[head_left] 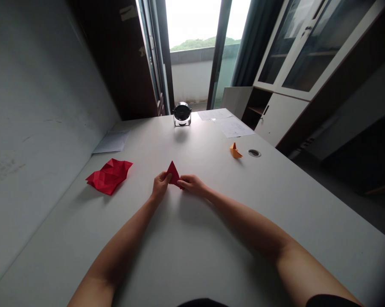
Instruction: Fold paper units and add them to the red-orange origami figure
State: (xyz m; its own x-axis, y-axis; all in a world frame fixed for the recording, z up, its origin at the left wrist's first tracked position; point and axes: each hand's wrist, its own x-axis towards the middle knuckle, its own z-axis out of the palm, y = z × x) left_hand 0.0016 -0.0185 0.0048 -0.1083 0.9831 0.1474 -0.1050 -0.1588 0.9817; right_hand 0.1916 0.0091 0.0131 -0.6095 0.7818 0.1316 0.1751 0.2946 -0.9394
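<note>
Red folded paper: a small pointed piece [173,174] between the two hands, over the middle of the bench [192,256], tip pointing away from the person; whether its lower edge touches the surface cannot be told.
Left hand: the left hand [160,184] has its fingers closed on the paper's left side, thumb pressed on the near face, the other fingers curled behind.
Right hand: the right hand [191,184] has its fingers nearly together at the lower right corner, thumb against the edge; how much paper lies between them is hidden.
Crease risk: a fold could land crooked if one thumb slips while the other presses, since the piece is small and both hands crowd it.
Tear risk: pulling the two sides unevenly could split a corner, thin paper being likely to give at its creases.
Hidden layers: the fingers cover much of the lower part, so a flap could get pinched out of line unnoticed.
Red creased sheet: a larger one [109,177] lies to the left, well apart from the hands, its raised folds perhaps easily flattened by a stray forearm.
Orange folded figure: it stands [235,151] to the right, near the round bench insert [254,153]; a wide right-arm sweep could tip it.
</note>
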